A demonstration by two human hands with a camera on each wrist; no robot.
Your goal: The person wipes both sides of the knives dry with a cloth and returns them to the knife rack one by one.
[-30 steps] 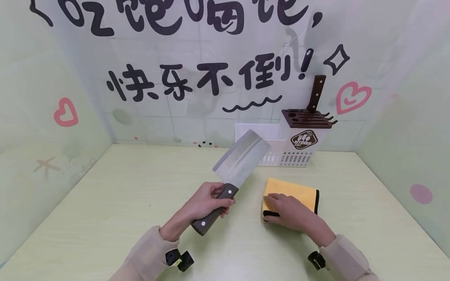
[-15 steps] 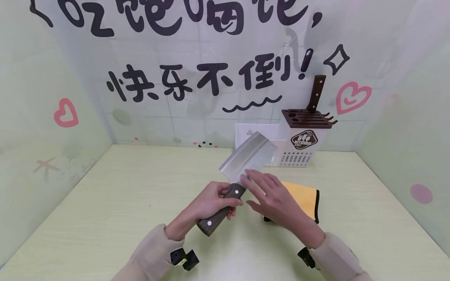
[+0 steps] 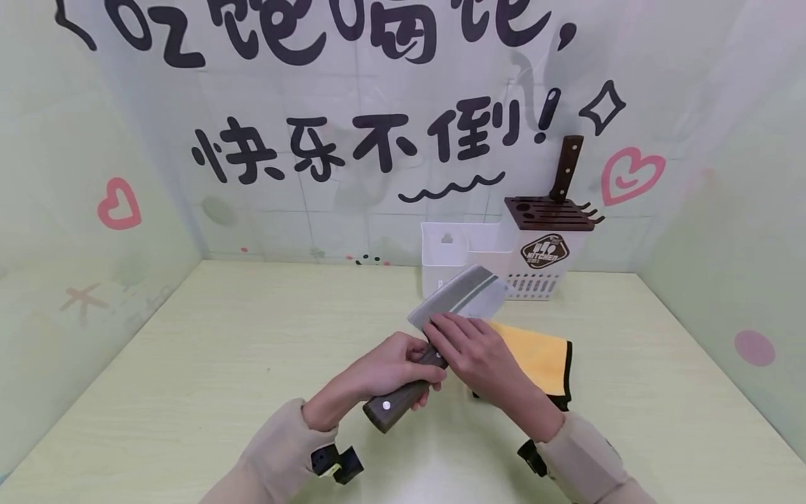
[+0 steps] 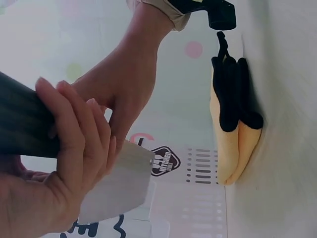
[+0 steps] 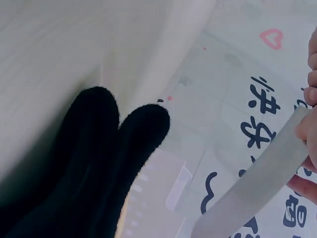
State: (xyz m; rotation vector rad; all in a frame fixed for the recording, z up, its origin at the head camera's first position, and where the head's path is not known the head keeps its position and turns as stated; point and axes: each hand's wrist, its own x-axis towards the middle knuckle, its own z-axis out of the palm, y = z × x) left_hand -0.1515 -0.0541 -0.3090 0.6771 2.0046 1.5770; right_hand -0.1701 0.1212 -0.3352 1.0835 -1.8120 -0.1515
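Note:
My left hand (image 3: pixel 399 367) grips the dark wooden handle of a cleaver (image 3: pixel 456 294), held up above the table and tilted, its wide blade pointing away to the right. At the heel of the blade, just beyond the left hand, my right hand (image 3: pixel 478 353) pinches the cleaver. The left wrist view has the left hand's fingers (image 4: pixel 81 134) curled round the handle, with the right hand partly behind them. A folded yellow cloth (image 3: pixel 535 357) with black edging lies on the table, partly hidden by the right hand.
At the back right stands a white perforated holder (image 3: pixel 535 280) with a brown slotted top (image 3: pixel 550 215). A brown-handled knife (image 3: pixel 567 168) stands in it. Walls with printed lettering and hearts enclose the pale table (image 3: pixel 220 350).
My right hand has left the yellow cloth and moved left onto the cleaver. The cleaver, in my left hand, has shifted right and lower, with its blade turned further to the right.

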